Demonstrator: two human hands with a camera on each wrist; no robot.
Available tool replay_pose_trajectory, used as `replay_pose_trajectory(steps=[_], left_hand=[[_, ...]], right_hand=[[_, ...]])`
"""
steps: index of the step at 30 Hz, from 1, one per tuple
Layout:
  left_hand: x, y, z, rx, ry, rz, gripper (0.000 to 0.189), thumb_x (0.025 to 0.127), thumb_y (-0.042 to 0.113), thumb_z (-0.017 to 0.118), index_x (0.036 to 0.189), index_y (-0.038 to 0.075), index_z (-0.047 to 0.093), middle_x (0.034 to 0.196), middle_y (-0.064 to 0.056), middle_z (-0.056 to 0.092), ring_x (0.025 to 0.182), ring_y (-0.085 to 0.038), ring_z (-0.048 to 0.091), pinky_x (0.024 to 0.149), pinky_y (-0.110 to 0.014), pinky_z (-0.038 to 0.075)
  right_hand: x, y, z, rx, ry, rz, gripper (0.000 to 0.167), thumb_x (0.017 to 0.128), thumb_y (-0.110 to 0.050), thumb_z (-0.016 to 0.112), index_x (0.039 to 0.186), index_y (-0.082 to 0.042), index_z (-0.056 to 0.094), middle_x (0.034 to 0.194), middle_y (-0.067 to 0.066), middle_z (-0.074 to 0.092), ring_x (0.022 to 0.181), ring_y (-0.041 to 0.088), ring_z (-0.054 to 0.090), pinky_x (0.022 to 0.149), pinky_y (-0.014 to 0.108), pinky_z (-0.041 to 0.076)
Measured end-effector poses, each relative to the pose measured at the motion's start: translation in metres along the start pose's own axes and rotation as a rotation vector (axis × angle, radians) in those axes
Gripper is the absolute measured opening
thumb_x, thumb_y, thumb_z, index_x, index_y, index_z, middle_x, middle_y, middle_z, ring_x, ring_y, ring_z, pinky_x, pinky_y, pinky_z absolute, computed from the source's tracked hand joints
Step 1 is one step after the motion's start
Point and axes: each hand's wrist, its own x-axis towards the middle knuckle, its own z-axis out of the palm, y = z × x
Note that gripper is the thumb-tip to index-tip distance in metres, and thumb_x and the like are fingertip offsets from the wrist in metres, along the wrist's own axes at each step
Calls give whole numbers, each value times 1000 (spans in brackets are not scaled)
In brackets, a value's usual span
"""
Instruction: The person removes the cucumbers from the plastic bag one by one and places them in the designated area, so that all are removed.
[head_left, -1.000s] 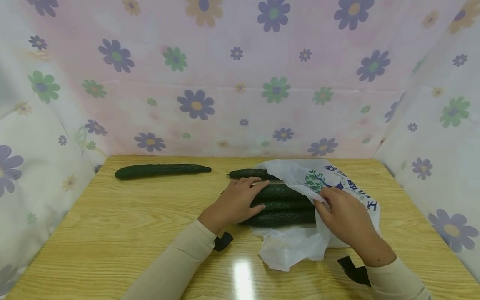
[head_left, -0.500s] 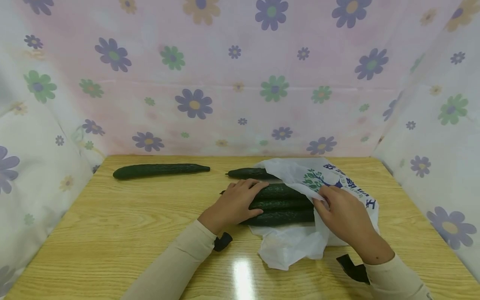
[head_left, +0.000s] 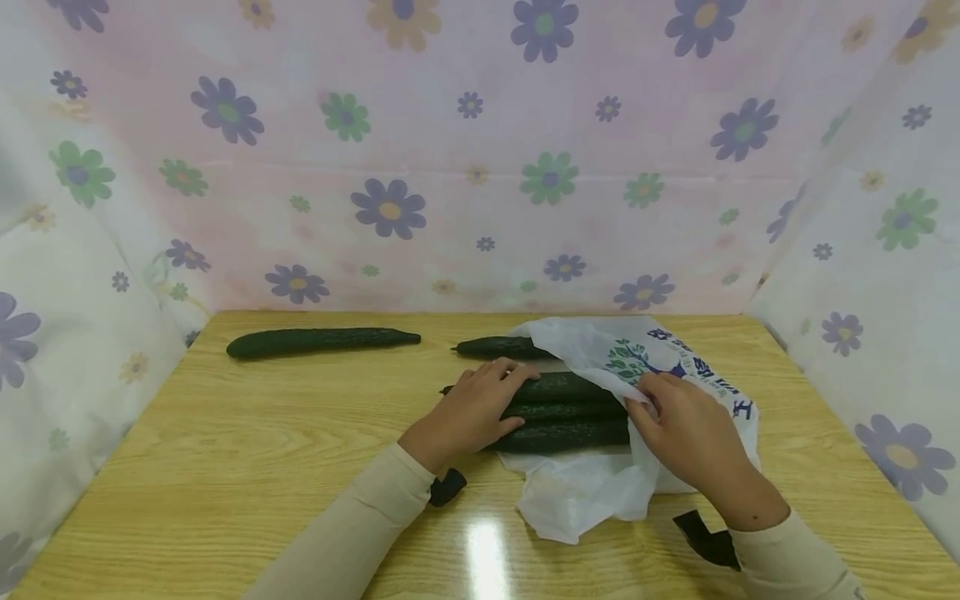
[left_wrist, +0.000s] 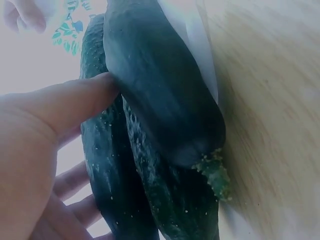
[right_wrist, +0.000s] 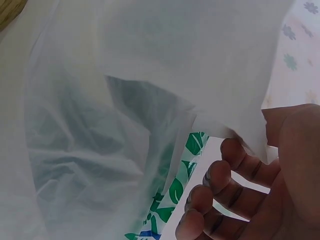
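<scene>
Three dark green cucumbers (head_left: 566, 437) lie side by side, their left ends out on the table (head_left: 300, 442) and their right parts inside a white plastic bag (head_left: 585, 500). The left hand (head_left: 468, 408) is curled over the farthest of the three, thumb on the near side and fingers on the far side. The right hand (head_left: 690, 425) pinches the edge of the bag's mouth between thumb and fingers, holding it up a little.

The cucumbers look firm and fairly weighty, likely stiff enough to lift from one end but apt to snap if bent; the bumpy skin should give some grip, best around the middle. The bag seems thin, light and limp, easy to crumple or tear, so a pinch at the rim suits it.

Just beyond, another cucumber (head_left: 502, 347) pokes out from under the bag's edge; one more (head_left: 322, 340) lies well apart on the left. Printed on the bag are a green-leaved tree and dark blue characters; one resembles 工, but creases and small size leave the rest unreadable. Flowered cloth (head_left: 480, 150) hangs behind.
</scene>
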Motion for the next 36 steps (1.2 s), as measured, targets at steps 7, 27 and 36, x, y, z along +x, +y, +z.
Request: replay_pose_trajectory(steps=[7, 27, 36], left_hand=[[1, 3, 2, 27, 5, 0, 63, 95, 31, 71, 150, 23, 40, 146, -4, 50, 130, -22, 55, 102, -48, 49], [-3, 4, 3, 26, 62, 51, 54, 95, 16, 70, 142, 23, 44, 140, -5, 54, 127, -22, 56, 94, -45, 52], [-1, 5, 8, 40, 95, 76, 52, 94, 17, 72, 139, 21, 46, 135, -3, 55, 118, -18, 59, 87, -41, 53]], right_hand=[[-1, 0, 1, 0, 8, -1, 26, 95, -13, 64, 74, -15, 48, 65, -3, 38, 56, 10, 33, 50, 24, 25], [2, -2, 1, 0, -2, -5, 28, 94, -12, 63, 73, -15, 47, 65, -2, 37, 56, 11, 34, 51, 24, 26], [1, -2, 0, 18, -30, 15, 21, 95, -14, 63, 77, -14, 52, 66, -2, 40, 58, 11, 37, 51, 25, 26]])
